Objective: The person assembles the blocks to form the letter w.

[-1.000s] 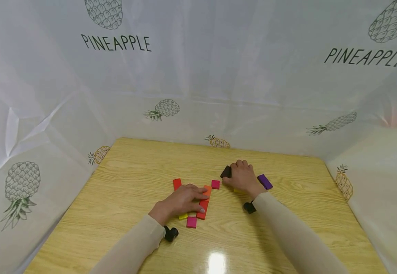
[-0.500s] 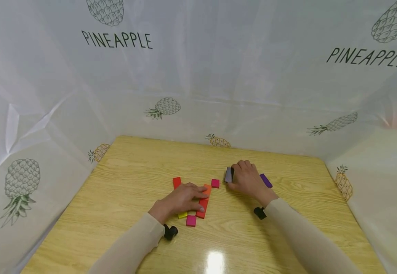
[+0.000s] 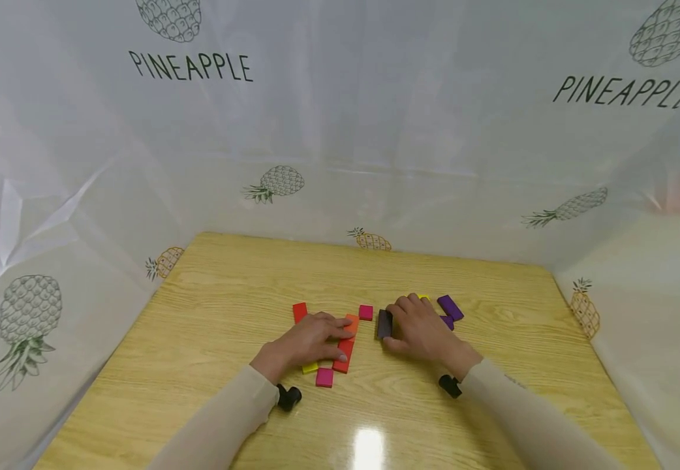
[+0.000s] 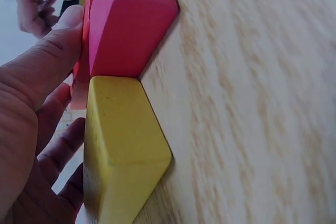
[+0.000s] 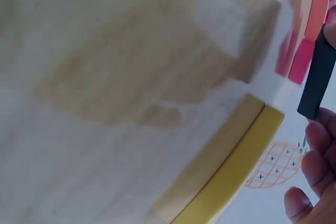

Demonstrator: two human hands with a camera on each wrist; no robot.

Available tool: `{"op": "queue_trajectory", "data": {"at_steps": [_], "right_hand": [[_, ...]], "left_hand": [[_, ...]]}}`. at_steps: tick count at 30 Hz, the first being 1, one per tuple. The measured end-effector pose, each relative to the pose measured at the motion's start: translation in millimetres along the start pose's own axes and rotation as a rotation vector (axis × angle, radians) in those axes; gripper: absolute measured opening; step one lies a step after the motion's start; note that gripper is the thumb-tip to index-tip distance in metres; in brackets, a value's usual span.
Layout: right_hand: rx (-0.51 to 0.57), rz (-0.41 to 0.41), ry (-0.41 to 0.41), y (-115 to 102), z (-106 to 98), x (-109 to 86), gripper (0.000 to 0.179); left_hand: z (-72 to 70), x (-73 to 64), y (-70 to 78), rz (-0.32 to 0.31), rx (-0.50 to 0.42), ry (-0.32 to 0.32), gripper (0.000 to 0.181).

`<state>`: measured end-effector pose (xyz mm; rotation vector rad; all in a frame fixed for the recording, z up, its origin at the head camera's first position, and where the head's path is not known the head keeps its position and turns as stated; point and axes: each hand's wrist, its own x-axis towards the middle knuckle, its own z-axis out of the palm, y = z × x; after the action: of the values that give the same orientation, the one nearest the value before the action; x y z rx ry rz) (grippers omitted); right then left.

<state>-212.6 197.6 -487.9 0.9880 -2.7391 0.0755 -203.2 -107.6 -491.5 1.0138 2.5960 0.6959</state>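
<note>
Grip: black block (image 3: 384, 324) pinched between right fingers (image 3: 402, 305) | red block (image 3: 342, 367) touched beneath loose left fingers (image 3: 339, 333) | level hold was advised

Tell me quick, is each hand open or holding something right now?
Left hand: open, touching the orange block and a red block.
Right hand: closed, holding the black block.

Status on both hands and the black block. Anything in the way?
Left hand on orange block and adjoining red block. Right hand holds black block, apparently raised. Far pink block close on its left, possible obstruction.
</note>
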Motion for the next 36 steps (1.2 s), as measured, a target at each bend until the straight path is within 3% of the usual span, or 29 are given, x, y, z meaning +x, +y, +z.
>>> {"op": "queue_trajectory", "data": {"at_steps": [14,36], "right_hand": [[-0.002,-0.082,-0.094,-14.4,1.0,-3.4,0.059],[0.014,-0.064,-0.104,-10.6,2.2,-1.1,0.061]], "left_hand": [[1.8,1.4,-2.5,-0.005,0.008,-0.005,0.058],[-0.7,0.3,2.2,-0.004,0.001,-0.003,0.057]]}}
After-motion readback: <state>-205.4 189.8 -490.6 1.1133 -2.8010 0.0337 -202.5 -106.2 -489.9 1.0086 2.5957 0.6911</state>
